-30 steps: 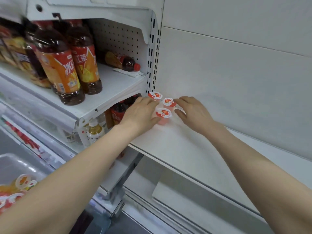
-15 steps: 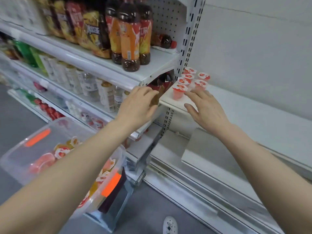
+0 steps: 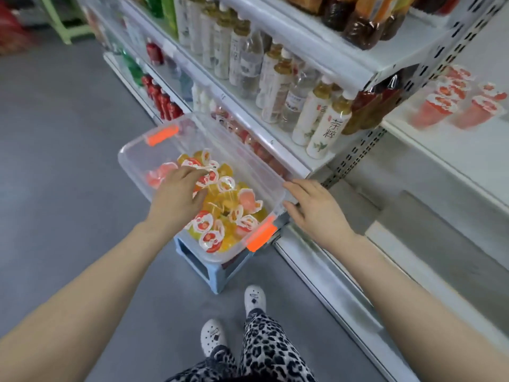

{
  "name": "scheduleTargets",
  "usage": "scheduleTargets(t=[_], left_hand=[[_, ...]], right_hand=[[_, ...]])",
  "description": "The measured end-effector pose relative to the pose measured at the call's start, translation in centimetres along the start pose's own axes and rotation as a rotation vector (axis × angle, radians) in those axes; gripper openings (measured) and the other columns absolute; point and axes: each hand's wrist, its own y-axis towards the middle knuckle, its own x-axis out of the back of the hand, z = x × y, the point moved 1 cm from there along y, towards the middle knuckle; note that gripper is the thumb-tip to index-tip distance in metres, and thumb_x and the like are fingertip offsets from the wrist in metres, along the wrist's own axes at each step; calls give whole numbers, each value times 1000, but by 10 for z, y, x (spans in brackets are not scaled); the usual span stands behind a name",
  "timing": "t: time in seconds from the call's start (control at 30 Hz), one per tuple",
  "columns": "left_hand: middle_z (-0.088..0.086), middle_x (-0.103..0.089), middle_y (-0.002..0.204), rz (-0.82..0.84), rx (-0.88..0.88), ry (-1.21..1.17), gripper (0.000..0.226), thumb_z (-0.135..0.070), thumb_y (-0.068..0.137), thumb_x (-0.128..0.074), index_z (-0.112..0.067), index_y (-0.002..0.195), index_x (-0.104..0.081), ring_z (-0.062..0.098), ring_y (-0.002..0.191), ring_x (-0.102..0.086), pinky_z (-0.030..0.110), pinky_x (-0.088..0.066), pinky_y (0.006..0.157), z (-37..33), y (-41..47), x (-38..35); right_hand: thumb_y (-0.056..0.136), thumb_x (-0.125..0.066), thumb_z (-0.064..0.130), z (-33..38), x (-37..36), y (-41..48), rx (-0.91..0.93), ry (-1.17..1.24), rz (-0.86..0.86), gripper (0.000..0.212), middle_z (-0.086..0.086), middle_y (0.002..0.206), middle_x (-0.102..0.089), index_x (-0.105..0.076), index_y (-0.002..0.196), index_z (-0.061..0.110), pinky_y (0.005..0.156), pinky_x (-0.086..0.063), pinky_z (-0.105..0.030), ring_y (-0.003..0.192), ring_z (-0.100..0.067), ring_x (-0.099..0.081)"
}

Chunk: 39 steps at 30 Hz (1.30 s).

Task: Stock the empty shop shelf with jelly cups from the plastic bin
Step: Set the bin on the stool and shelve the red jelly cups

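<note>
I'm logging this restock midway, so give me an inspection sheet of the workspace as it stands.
Surface: white shelf at right, mostly bare.
Job's things: small cluster of red shelved cups upright at its left end; clear plastic bin with orange latches, on a blue stool, holding many red and yellow binned cups.
Clutter: nothing seen.
Hands: left hand inside the bin on the cups, grip unclear; right hand open beside the bin's rim.
Cables: nothing seen.
Surroundings: drink bottles on neighbouring shelves; grey floor.
</note>
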Motion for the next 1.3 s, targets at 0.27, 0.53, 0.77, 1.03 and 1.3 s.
scheduleTargets(t=[0.27,0.53,0.77,1.03,1.3], left_hand=[[14,-66,109,-18,127,12,41,-32,87,-46,-10,115,-68,40,104,-57,49,-51,86,51,-22,-27],[8,-71,101,-66,140,80,39,-28,91,-43,-9,109,-72,32,107,-57,37,-42,99,63,-21,-39],[6,-71,106,39,130,130,43,-34,89,-43,-11,112,-71,31,108,-59,38,-45,99,65,-19,-34],[4,-52,138,294,168,197,48,-34,93,-58,-23,139,-49,28,127,-44,39,-40,105,60,24,-33],[-4,-45,147,537,144,392,54,-29,94,-54,-31,146,-38,26,136,-39,42,-45,98,57,54,-68]], right_hand=[[92,-59,29,34,-80,49,92,147,352,41,-4,125,-62,-58,131,17,97,-46,-39,114,-28,-57],[85,-66,8,85,-140,100,308,133,714,58,-3,138,-52,-49,139,23,95,-45,-37,123,-28,-50],[93,-59,14,96,-156,103,330,82,743,51,-3,141,-48,-41,140,20,92,-44,-34,121,-26,-51],[77,-75,38,39,-123,108,-111,446,378,49,12,108,-55,-53,119,25,77,-43,-24,95,-7,-54],[79,-72,30,10,-113,100,-279,446,215,43,10,109,-66,-55,118,25,82,-53,-35,97,-11,-62]])
